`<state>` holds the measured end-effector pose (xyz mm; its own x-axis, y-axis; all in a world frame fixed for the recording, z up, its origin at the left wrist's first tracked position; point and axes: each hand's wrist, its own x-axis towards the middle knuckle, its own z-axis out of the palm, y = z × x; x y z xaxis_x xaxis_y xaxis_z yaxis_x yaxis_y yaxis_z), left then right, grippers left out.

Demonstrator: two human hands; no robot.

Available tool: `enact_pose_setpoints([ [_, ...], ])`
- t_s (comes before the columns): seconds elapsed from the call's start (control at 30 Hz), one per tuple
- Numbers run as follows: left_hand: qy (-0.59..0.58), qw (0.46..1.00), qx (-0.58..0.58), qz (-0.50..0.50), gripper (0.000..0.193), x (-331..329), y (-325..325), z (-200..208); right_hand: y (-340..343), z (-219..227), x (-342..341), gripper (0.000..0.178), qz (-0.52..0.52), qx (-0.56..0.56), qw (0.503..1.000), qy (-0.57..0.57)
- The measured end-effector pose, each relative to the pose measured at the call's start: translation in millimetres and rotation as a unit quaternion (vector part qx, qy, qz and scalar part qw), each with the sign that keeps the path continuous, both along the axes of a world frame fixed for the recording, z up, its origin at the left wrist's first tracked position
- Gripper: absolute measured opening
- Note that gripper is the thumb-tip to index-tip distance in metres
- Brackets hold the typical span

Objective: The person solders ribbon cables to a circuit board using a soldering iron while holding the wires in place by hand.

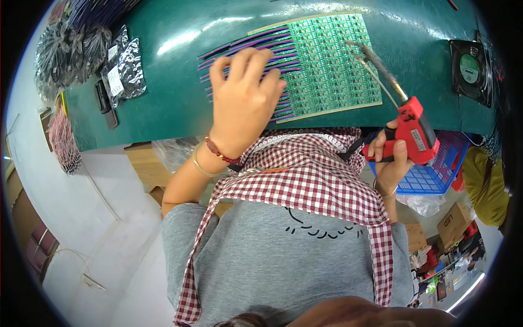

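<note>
My left hand (243, 101) is over a row of thin striped wires (222, 50) in dark, pink and blue, its fingers bent down among them and its fingertips partly hidden. The wires lie side by side across the left part of a green circuit board panel (335, 68), which is covered with rows of small parts. To the right, my right hand (389, 158) is closed around the handle of a red soldering gun (412, 133). Its metal tip and a thin guide tube point up and left, over the right side of the panel.
On the green table (174, 82), bagged wires (76, 54) and silvery packets (128, 73) lie at the left. A bundle of reddish wires (64, 139) hangs over the left edge. A black reel (469, 71) lies far right. A blue basket (430, 177) stands below the table's right edge.
</note>
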<state>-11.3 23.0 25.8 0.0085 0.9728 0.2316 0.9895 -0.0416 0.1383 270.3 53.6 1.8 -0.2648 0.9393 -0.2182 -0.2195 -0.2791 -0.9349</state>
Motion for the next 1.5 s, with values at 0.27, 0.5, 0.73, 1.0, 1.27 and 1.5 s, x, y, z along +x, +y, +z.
enact_pose_setpoints([
  [0.27,0.038,0.997,0.027,-0.069,0.026,-35,101,-7,14,-4,6,0.045,-0.050,0.029,0.995,0.080],
  [0.5,-0.002,0.988,0.128,-0.086,0.038,-26,157,-67,1,-1,28,0.047,-0.102,0.082,0.988,0.081],
  [0.73,0.041,0.993,0.080,-0.074,0.020,-27,129,-58,20,0,40,0.046,-0.139,0.021,0.980,0.144],
  [1.0,0.040,0.991,0.118,-0.047,0.009,-21,133,-58,20,8,42,0.045,-0.125,0.030,0.972,0.195],
  [1.27,0.094,0.989,0.103,-0.050,0.009,-22,142,-58,30,3,47,0.047,-0.075,-0.041,0.934,0.346],
  [1.5,0.056,0.990,0.099,-0.085,0.014,-25,139,-57,45,23,92,0.044,-0.190,0.056,0.925,0.326],
])
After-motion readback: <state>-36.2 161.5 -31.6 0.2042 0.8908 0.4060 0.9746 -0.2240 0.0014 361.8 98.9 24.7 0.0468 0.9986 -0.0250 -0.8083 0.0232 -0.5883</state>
